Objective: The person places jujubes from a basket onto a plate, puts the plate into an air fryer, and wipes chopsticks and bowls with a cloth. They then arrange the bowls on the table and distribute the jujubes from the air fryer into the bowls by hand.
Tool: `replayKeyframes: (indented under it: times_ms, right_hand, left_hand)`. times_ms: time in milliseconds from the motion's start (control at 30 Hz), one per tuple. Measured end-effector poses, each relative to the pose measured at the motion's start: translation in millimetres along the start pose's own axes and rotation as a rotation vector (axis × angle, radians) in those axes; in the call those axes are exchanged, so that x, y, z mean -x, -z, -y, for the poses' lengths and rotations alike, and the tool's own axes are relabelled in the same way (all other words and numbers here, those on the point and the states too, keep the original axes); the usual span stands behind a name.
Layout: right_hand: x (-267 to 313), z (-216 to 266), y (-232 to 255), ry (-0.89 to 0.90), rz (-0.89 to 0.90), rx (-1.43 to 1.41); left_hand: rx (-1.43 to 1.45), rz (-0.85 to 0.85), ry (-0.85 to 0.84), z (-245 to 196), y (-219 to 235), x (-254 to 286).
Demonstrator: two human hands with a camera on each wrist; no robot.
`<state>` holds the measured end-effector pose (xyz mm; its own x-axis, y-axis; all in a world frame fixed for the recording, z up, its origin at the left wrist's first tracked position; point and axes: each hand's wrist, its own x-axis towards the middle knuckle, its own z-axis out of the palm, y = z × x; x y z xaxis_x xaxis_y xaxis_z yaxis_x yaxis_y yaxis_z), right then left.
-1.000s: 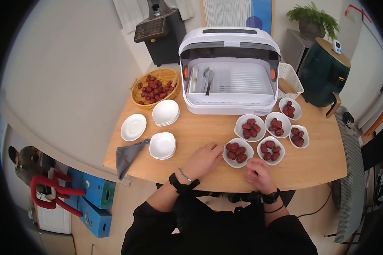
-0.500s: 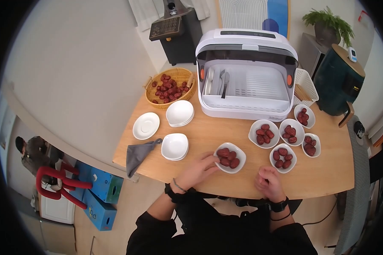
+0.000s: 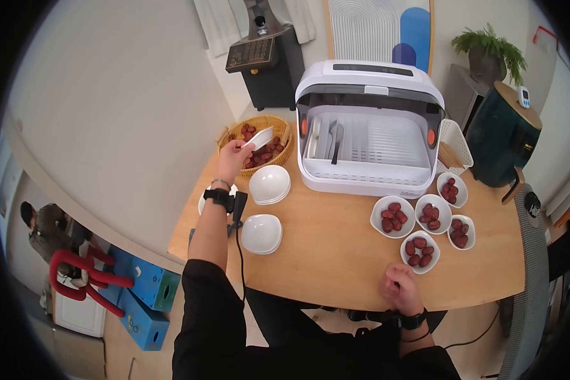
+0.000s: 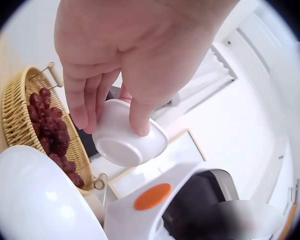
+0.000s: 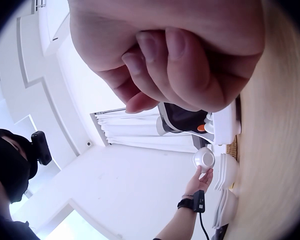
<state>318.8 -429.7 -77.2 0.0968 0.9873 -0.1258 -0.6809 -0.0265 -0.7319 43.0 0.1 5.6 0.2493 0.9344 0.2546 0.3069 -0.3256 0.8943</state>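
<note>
My left hand point(image 3: 233, 157) pinches a small white bowl point(image 3: 259, 138) by its rim, tipped on its side over the wicker basket point(image 3: 289, 149) of dried red dates point(image 3: 254, 159). Thumb and fingers grip opposite sides of the bowl in the left wrist view, where its underside point(image 4: 120, 151) faces the camera and its inside is hidden. My right hand point(image 3: 400, 288) rests at the table's front edge, fingers folded in toward the palm and holding nothing. Just beyond it stands a white bowl of dates point(image 3: 419, 268), with several similar bowls behind.
Two stacks of white bowls point(image 3: 261, 234) stand near my left forearm, which partly covers a saucer point(image 3: 202, 204) and a grey cloth. A white dish cabinet point(image 3: 370, 183) with its front open fills the back. To the right are a white basket point(image 3: 465, 140) and a green air fryer point(image 3: 497, 145).
My left hand has drawn the front bowl of dates leftward from the group, then lifted it and tipped it over the wicker basket. My right hand has stayed at the table edge.
</note>
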Motion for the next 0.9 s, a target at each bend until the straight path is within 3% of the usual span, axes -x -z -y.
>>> replayKeyframes:
  times_ms: [67, 267, 400, 533, 600, 733, 800, 833, 900]
  right_hand:
    - [-1.9, 0.0, 0.8, 0.012, 0.006, -0.012]
    - [1.3, 3.1, -2.0, -0.016, -0.038, 0.006]
    - [0.6, 3.1, -4.3, -0.03, 0.001, -0.01]
    - [0.8, 2.8, -2.0, -0.044, 0.02, -0.005]
    - [1.7, 2.9, -0.6, -0.051, 0.022, 0.017]
    - [0.9, 1.9, -2.2, -0.054, 0.018, -0.012]
    - [0.4, 0.7, -0.4, -0.059, 0.025, -0.031]
    - [-0.6, -0.1, 1.5, -0.051, 0.04, -0.022]
    - [-1.2, -1.1, 1.2, -0.061, 0.073, -0.015]
  left_hand:
    - [0.184, -0.061, 0.221, 16.1, -4.8, -18.4]
    - [0.605, -0.058, 0.395, 44.9, -3.7, -26.9]
    - [0.467, -0.024, 0.304, 24.9, 8.3, -0.7]
    - [-0.032, -0.014, 0.009, -2.3, 25.9, 63.9]
    - [-0.09, -0.011, -0.082, -14.7, 29.0, 109.0]
    - [-0.351, -0.06, 0.014, -30.4, 26.8, 197.1]
    - [-0.57, -0.049, -0.07, -29.6, 19.5, 225.5]
    - [-0.551, -0.041, -0.168, -21.0, 16.1, 233.5]
    - [-0.584, -0.044, -0.191, -19.4, 9.1, 246.0]
